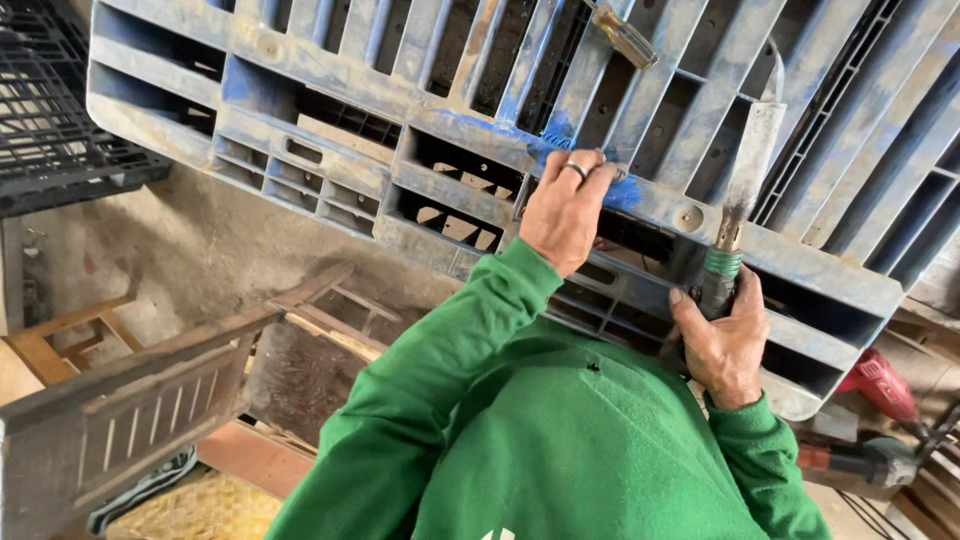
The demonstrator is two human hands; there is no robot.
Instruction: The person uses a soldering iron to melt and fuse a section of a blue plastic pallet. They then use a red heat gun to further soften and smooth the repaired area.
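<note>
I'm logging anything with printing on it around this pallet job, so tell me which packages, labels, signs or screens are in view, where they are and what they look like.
No packages, labels, signs or screens can be made out.
Only bare things show: the worn blue plastic pallet, the rod-shaped tool in the right hand, and a red power tool at lower right.

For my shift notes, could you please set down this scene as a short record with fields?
Left hand: fingers pressed on a bright blue patch on the pallet
Right hand: gripping the dark handle of a heat tool, metal barrel lying along the pallet
Pallet: worn blue plastic, slatted
Screwdriver: on the pallet
Red tool: lower right, beside the pallet
Wooden frame: lower left
</note>
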